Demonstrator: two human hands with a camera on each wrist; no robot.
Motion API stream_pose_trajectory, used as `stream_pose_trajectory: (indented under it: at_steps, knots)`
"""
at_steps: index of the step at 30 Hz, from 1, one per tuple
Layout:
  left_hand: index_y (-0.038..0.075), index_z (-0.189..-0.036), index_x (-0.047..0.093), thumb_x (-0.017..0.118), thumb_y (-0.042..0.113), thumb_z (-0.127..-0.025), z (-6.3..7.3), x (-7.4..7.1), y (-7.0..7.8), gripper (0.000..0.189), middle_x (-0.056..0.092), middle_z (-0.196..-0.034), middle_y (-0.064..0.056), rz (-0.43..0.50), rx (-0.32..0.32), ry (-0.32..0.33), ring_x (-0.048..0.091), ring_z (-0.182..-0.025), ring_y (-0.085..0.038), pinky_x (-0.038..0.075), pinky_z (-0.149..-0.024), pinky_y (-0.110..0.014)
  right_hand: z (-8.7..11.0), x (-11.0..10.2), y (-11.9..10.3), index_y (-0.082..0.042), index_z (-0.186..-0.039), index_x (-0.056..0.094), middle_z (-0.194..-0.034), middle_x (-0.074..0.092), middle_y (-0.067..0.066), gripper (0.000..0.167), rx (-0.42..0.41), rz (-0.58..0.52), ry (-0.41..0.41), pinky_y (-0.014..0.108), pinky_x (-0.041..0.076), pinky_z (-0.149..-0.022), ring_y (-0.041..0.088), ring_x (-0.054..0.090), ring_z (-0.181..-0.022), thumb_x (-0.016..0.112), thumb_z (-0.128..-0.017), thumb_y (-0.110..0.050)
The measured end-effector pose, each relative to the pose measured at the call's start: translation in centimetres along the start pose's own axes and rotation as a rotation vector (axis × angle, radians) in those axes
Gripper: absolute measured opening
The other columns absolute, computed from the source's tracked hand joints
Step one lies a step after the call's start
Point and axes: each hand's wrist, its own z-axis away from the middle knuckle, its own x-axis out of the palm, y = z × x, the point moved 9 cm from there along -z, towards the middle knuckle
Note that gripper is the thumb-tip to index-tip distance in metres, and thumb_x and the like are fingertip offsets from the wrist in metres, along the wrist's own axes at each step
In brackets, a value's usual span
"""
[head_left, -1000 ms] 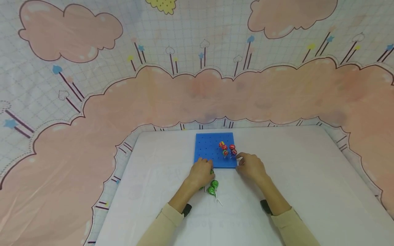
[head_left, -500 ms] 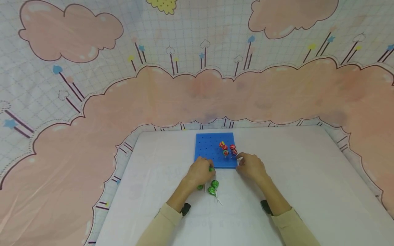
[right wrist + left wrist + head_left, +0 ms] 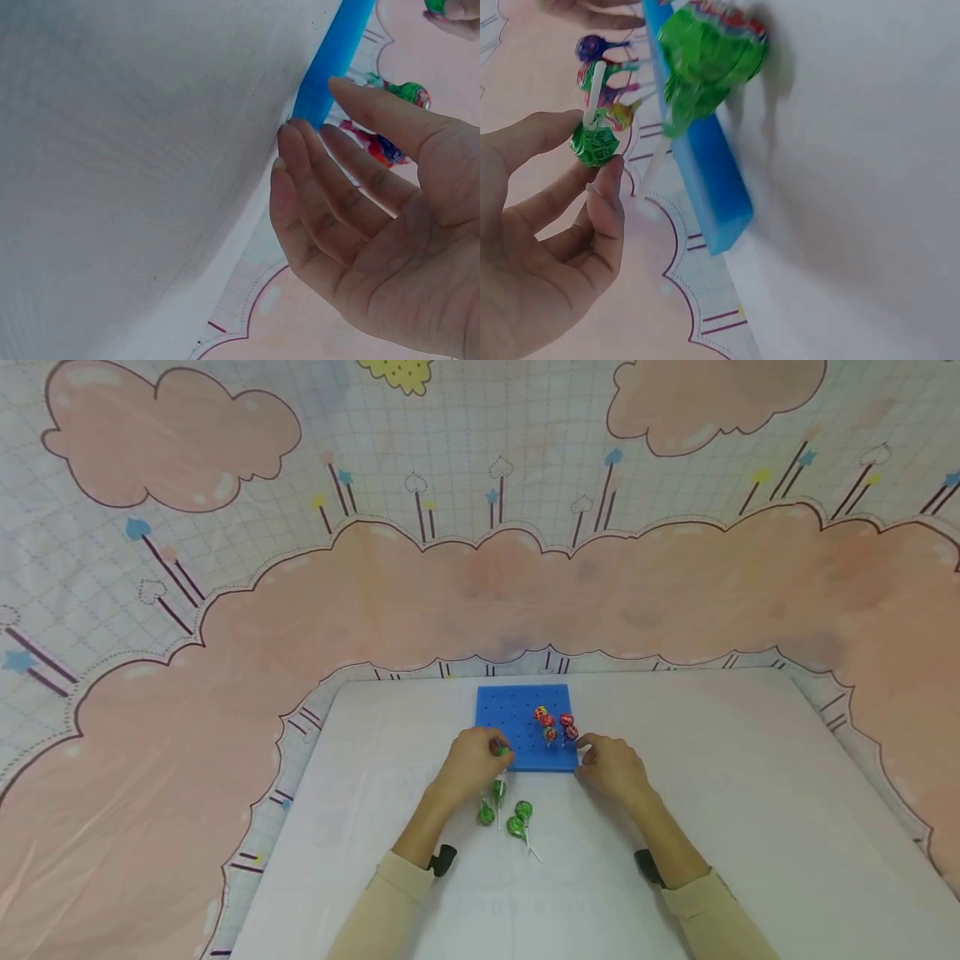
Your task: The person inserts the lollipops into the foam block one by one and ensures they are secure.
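Observation:
My left hand (image 3: 472,764) pinches a green-wrapped lollipop (image 3: 595,144) by its round head, over the front left part of a blue board with small holes (image 3: 491,714). Its white stick (image 3: 597,94) points away from the fingertips. At the board's front right corner, my right hand (image 3: 615,766) has its thumb (image 3: 367,105) on the front edge and fingertips at the side. Several red, yellow and multicoloured lollipops (image 3: 550,733) stand by their sticks in the board's right half. More green lollipops (image 3: 515,827) lie on the table in front of the board.
The table (image 3: 750,793) has a white cover. Behind it hangs a cloth with a cloud pattern (image 3: 525,597). In the left wrist view, a green lollipop (image 3: 712,56) shows large beside the board's front edge.
My left hand has risen from the green lollipops and moved forward and slightly left over the board with one of them, uncovering others on the table. The right hand stays put.

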Motion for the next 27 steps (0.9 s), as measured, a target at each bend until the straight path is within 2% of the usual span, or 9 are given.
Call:
stream_pose_trajectory:
  at_steps: [4, 8, 16, 27]
  knots:
    - [0.013, -0.102, 0.076, 0.080, 0.026, -0.094, -0.1, -1.5, -0.6, 0.016, 0.067, -0.091, 0.002, 0.047, -0.007, 0.069, 0.062, -0.084, -0.014, 0.055, -0.070, -0.030, 0.0, 0.2, 0.2, -0.008, -0.126, 0.072, -0.091, 0.073, 0.006, 0.038, 0.010, -0.008, -0.003, 0.044, 0.059, -0.076, 0.024, 0.065, -0.083, 0.080, -0.089, -0.012]
    - [0.014, -0.101, 0.076, 0.082, 0.024, -0.093, -0.3, -2.9, -1.2, 0.015, 0.071, -0.097, -0.001, 0.096, 0.000, 0.144, 0.065, -0.089, -0.016, 0.058, -0.077, -0.035, 0.0, 0.3, 0.2, -0.008, -0.127, 0.072, -0.090, 0.072, 0.006, 0.039, 0.007, -0.015, 0.001, 0.044, 0.059, -0.076, 0.024, 0.065, -0.083, 0.081, -0.089, -0.013]
    - [0.011, -0.103, 0.077, 0.083, 0.020, -0.090, -1.4, -5.0, -1.7, 0.017, 0.073, -0.095, -0.003, 0.055, 0.035, 0.245, 0.061, -0.081, -0.018, 0.053, -0.069, -0.034, 0.0, 0.2, 0.3, -0.008, -0.126, 0.072, -0.090, 0.073, 0.005, 0.038, -0.001, -0.016, 0.008, 0.044, 0.059, -0.075, 0.024, 0.065, -0.082, 0.080, -0.089, -0.012]
    - [0.006, -0.110, 0.077, 0.083, 0.016, -0.091, -2.2, -5.6, -2.8, 0.023, 0.074, -0.097, -0.004, 0.047, 0.013, 0.296, 0.061, -0.082, -0.020, 0.050, -0.069, -0.035, 0.1, 0.0, 0.0, -0.008, -0.125, 0.073, -0.088, 0.073, 0.005, 0.038, -0.003, -0.008, 0.004, 0.043, 0.059, -0.074, 0.023, 0.066, -0.081, 0.082, -0.088, -0.011]
